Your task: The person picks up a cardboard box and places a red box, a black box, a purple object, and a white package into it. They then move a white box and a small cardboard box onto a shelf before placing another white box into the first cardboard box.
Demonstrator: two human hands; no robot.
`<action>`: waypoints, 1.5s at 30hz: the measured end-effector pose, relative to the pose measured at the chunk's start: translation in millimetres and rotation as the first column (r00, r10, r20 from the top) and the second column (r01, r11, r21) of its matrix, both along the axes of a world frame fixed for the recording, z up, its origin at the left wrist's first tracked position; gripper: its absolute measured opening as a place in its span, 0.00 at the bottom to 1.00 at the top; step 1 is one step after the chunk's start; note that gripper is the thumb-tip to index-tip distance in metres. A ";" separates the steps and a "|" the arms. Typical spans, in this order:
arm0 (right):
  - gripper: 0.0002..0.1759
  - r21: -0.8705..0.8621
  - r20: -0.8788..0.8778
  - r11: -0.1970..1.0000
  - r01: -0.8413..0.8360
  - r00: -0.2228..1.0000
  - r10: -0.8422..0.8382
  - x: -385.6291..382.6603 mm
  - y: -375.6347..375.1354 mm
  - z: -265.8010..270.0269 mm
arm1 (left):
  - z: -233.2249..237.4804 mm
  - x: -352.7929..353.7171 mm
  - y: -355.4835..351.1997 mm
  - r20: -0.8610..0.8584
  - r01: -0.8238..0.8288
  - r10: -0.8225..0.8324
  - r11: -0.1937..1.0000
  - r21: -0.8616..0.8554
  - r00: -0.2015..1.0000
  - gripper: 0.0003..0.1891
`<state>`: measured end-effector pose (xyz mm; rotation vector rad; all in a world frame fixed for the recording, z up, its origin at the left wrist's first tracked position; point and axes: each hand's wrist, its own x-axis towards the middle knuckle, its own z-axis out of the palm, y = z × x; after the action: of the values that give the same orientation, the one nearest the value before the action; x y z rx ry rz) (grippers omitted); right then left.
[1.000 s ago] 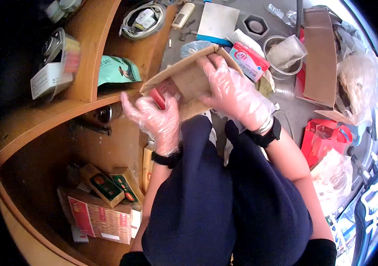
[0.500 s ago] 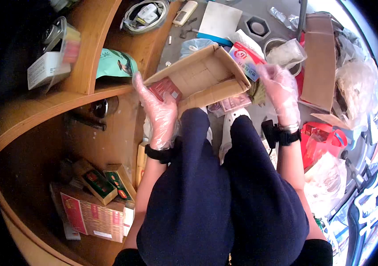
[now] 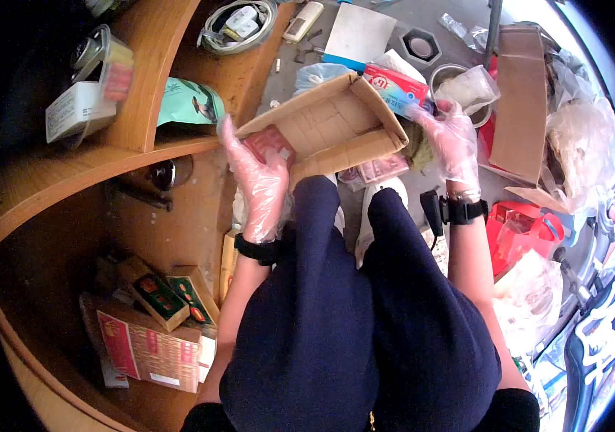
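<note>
An open cardboard box (image 3: 336,119) rests tilted above my knees, its left end gripped by my left hand (image 3: 258,180) in a clear plastic glove. A dark red packet (image 3: 271,144) lies at that end, against my left fingers. My right hand (image 3: 448,137), also gloved, is at the right of the box with fingers apart. Its fingertips are at the lower right corner of a red and blue carton (image 3: 396,90), and nothing shows between them. Pinkish packets (image 3: 383,169) lie on the floor below the cardboard box.
A wooden shelf unit (image 3: 69,173) on the left holds a green bag (image 3: 188,102), a coiled cable (image 3: 237,27) and several boxes. Behind my right hand stands a metal bowl (image 3: 482,115) with a plastic bag. A large carton (image 3: 518,108) and red bag (image 3: 520,234) are at the right.
The red and blue carton has turned flatter and shifted slightly left. My right hand has moved a little left and its fingers have spread. My left hand and the cardboard box are nearly unchanged.
</note>
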<state>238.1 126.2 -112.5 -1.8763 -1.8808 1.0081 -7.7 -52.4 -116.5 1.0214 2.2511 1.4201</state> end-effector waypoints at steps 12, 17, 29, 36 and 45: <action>0.20 0.267 -0.013 0.961 0.067 0.998 -0.066 -0.3 7.5 42.9 | 11.0 5.5 3.4 -0.160 0.017 -0.018 1.000 -0.008 0.987 0.45; 0.23 0.293 -0.479 0.941 -0.171 0.825 0.299 -31.9 -27.1 140.5 | 16.0 8.6 5.8 0.094 -0.002 0.001 1.000 0.014 0.996 0.44; 0.24 0.061 -0.050 0.739 -0.671 0.738 0.673 -124.5 -81.8 52.8 | 8.8 0.6 4.3 0.180 0.012 -0.012 1.000 0.001 0.984 0.44; 0.26 -0.049 -0.288 0.672 -0.739 0.655 0.699 -128.4 -72.5 24.0 | 34.9 2.2 0.2 0.688 -0.132 -0.005 0.981 0.146 0.726 0.43; 0.11 0.101 -0.161 0.599 -0.794 0.581 0.798 -117.5 -77.4 53.9 | -7.1 -4.7 -9.1 0.227 -0.055 0.064 0.997 -0.045 0.972 0.53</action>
<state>120.6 48.8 -58.6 -0.7734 -2.6383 1.3291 -12.4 -61.5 -123.6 0.7423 2.1480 1.4321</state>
